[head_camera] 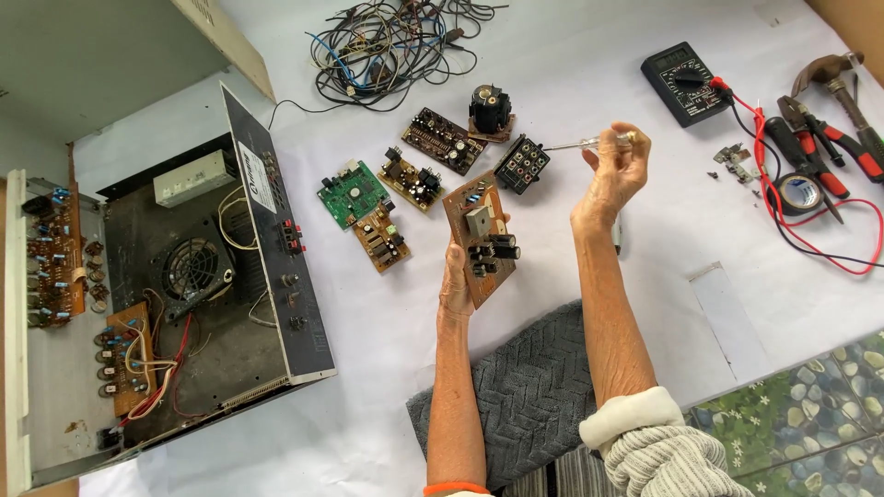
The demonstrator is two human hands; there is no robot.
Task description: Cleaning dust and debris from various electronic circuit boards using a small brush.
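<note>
Well left of the brown circuit board (482, 241) I hold sits the opened metal amplifier chassis (175, 276), boxy, its far left edge cut off. Below the board lies a grey ribbed cloth (534, 396). My left hand (458, 285) grips the flat rectangular board, studded with black cylindrical capacitors, by its lower edge. Just right of it, my right hand (615, 170) pinches a slim clear-handled screwdriver (589, 144), fingers curled, its tip hard to make out.

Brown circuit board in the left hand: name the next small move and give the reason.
Probably bring the screwdriver tip down onto the brown circuit board. The left hand holds the board up, parts facing the camera, while the right hand holds the tool above it, tip off the board.
</note>
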